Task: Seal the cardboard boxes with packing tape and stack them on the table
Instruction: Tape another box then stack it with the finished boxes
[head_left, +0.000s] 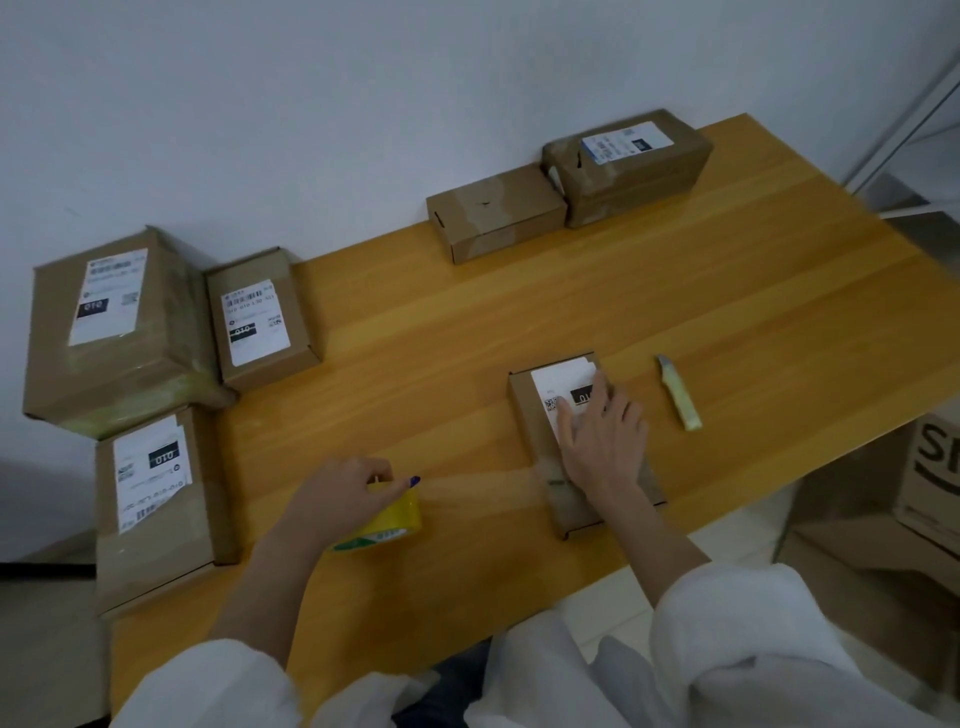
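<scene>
— Well left of the left hand's fingers, what are those three cartons doing?

— Judging by the glossy strips over the big box (114, 332), the small labelled box (257, 319) touching it and the long flat box (156, 499) nearer the table edge, they look already sealed and parked clear of the work. All are matt brown card with white shipping labels.

— And the left hand (332, 504) itself?

— Its fingers curl round the tape roll (387, 519), with the thumb at the rim. The roll is a shiny yellow ring, stood on edge, I think so that it can turn and pay out. A pale see-through band (478, 491) seems to run from just right of those fingers toward the next carton. It is faint, so I can't be sure.

— That carton sits under the other hand?

— Yes. The flat mailer box (540, 415) lies beneath the right hand (602, 441), whose fingers are straight and spread, pressing on the lid and its white label. I'd say the palm pins the light carton so it won't slide while tape is drawn taut.

— Right of those fingers?

— A slim, pale yellow cutter (678, 392) lies near them on the smooth wooden table (727, 291), probably kept in reach for slicing the strip. Well beyond the fingertips, by the wall, a low plain box (493, 213) touches a taller labelled box (628, 166) with a rip in its top.
</scene>
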